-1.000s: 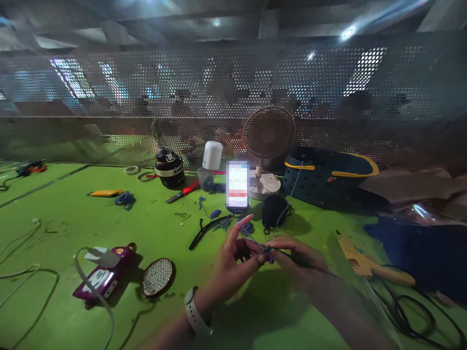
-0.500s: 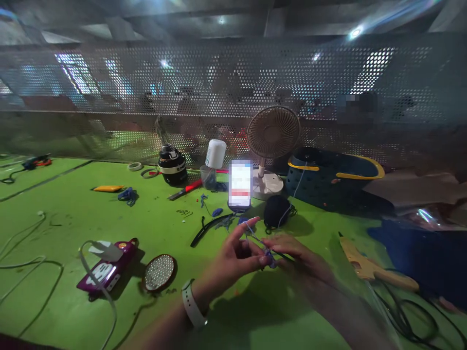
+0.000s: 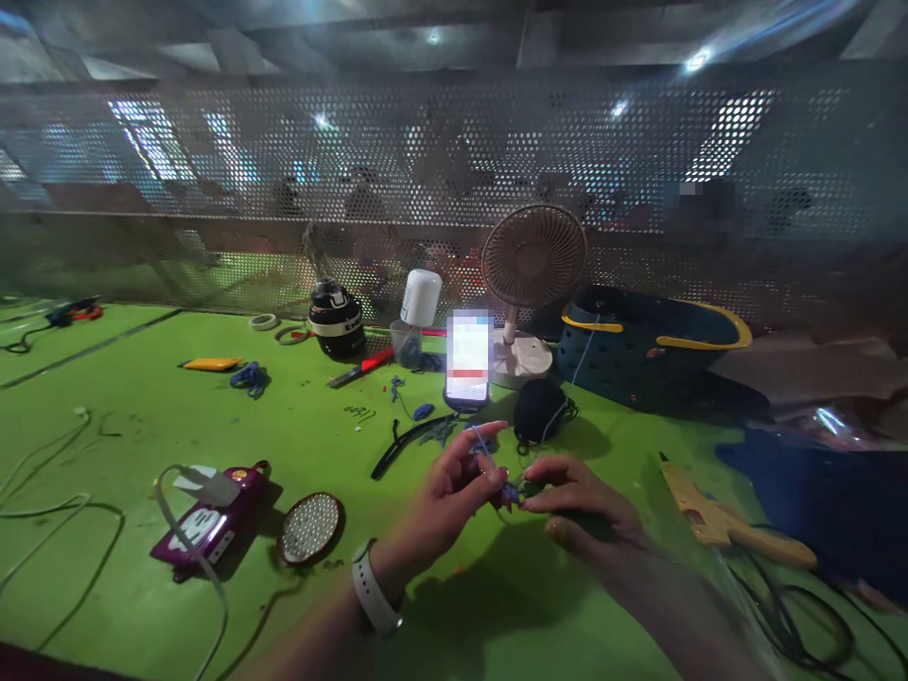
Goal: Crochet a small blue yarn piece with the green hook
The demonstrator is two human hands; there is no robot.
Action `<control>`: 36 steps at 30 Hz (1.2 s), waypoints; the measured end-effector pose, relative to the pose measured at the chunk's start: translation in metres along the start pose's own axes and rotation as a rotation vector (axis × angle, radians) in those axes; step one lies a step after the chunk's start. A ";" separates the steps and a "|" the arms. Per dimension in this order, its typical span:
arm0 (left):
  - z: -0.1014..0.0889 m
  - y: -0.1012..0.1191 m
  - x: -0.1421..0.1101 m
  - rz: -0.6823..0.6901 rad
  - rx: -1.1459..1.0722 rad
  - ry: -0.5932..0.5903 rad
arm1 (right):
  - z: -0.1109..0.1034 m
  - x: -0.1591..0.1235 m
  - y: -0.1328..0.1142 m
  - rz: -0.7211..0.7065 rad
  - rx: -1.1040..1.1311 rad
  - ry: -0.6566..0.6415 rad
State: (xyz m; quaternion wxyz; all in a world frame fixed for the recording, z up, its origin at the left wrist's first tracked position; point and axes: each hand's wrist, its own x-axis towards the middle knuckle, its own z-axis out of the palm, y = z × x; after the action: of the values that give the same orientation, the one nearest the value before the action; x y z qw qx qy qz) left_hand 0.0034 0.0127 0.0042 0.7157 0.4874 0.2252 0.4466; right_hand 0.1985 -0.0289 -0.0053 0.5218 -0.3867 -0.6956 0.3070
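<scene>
My left hand pinches a small piece of blue-purple crochet between thumb and fingers. A strand of light blue yarn loops over its raised index finger. My right hand is beside the piece on its right, thumb apart from the stretched fingers, one fingertip at the crochet's edge. I cannot make out a hook in it now. Just beyond my hands sits a dark ball of yarn, with a pale strand rising from it toward the basket. A lit phone stands upright behind the crochet.
On the green table stand a fan, a dark blue basket and a black bottle. A yellow glue gun with its cord lies right. To the left are a purple device with a cable and a round studded disc.
My right hand's thumb and fingers have spread apart, and the thin dark tool they held no longer shows. My left thumb has shifted up on the crochet piece.
</scene>
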 end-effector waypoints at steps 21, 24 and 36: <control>-0.007 -0.004 0.000 0.069 0.196 -0.030 | 0.011 0.004 -0.004 0.019 0.085 0.165; -0.009 -0.002 0.001 0.040 0.192 -0.025 | 0.009 0.003 -0.006 0.116 0.090 0.214; -0.007 -0.001 0.000 0.001 0.068 -0.030 | 0.011 0.003 -0.010 0.121 0.102 0.257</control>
State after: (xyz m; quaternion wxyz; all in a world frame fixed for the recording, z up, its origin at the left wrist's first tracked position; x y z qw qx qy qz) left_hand -0.0014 0.0162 0.0000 0.7018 0.5181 0.2293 0.4318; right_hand 0.1857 -0.0320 0.0014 0.6059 -0.4372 -0.5821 0.3208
